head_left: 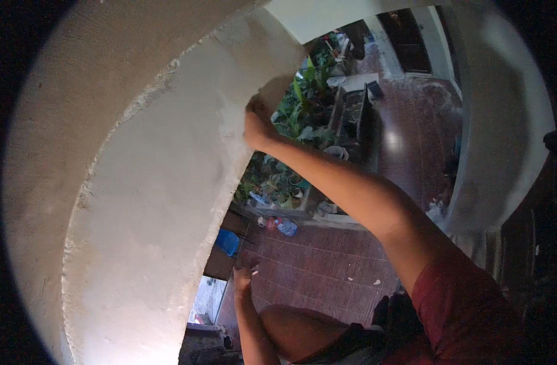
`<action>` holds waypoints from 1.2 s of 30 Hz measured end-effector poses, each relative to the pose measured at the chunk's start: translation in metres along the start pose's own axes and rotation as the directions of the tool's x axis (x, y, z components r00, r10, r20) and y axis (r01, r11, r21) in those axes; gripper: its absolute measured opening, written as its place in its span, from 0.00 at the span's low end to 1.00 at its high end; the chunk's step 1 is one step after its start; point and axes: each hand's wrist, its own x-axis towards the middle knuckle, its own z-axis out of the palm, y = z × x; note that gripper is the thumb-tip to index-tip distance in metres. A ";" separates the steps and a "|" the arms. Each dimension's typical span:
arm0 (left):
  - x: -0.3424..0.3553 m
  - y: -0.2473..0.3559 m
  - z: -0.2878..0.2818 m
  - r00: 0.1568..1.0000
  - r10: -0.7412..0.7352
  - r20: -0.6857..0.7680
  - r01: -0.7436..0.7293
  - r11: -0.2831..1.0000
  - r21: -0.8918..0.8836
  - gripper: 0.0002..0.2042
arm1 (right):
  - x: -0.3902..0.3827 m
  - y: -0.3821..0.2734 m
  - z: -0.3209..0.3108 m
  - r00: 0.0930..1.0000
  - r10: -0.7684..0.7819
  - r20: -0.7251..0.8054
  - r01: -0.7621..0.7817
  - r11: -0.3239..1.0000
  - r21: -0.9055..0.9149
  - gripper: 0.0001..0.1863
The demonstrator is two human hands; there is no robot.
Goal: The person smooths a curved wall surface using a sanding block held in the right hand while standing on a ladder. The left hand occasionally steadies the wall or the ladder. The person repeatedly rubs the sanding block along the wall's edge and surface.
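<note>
My right hand (258,126) is raised against the far edge of a pale, smoothly plastered surface (156,164). Its fingers are curled, and a dark patch beside them blends with shadow, so what they hold, if anything, cannot be made out. Lower down, my left hand (244,277) hangs just right of the plastered edge, touching nothing that I can see. Its dim fingers look apart; a small pale spot shows at one of them. Rough, raised plaster runs along the surface's left border, next to a browner wall (77,91).
Far below lies a reddish tiled floor (327,261). Leafy plants (302,115) fill a bed beyond the edge. A clear plastic bottle (286,226) and a blue object (227,242) are near the bed. A curved pale wall (497,121) stands at the right.
</note>
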 end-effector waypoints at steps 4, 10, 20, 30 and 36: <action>0.013 -0.029 -0.014 0.982 0.128 0.138 -0.143 0.984 0.103 0.30 | -0.006 -0.016 -0.009 0.995 -0.013 0.094 0.019 0.998 -0.064 0.36; 0.016 -0.037 -0.014 0.958 0.217 0.188 -0.259 0.936 0.240 0.27 | -0.014 -0.046 -0.018 0.994 -0.076 0.074 0.081 0.994 -0.071 0.35; 0.000 0.005 0.012 0.999 0.052 0.001 -0.051 0.994 0.094 0.22 | -0.029 -0.068 -0.009 0.984 -0.165 0.066 0.163 0.986 0.026 0.34; -0.003 0.005 0.009 0.991 0.098 0.087 -0.114 0.974 0.196 0.23 | -0.042 -0.085 -0.008 0.984 -0.105 -0.142 0.102 0.994 -0.030 0.35; -0.001 -0.002 0.001 0.950 0.250 0.186 -0.283 0.942 0.181 0.24 | -0.041 -0.096 0.020 0.993 -0.111 0.051 0.122 0.933 -0.338 0.39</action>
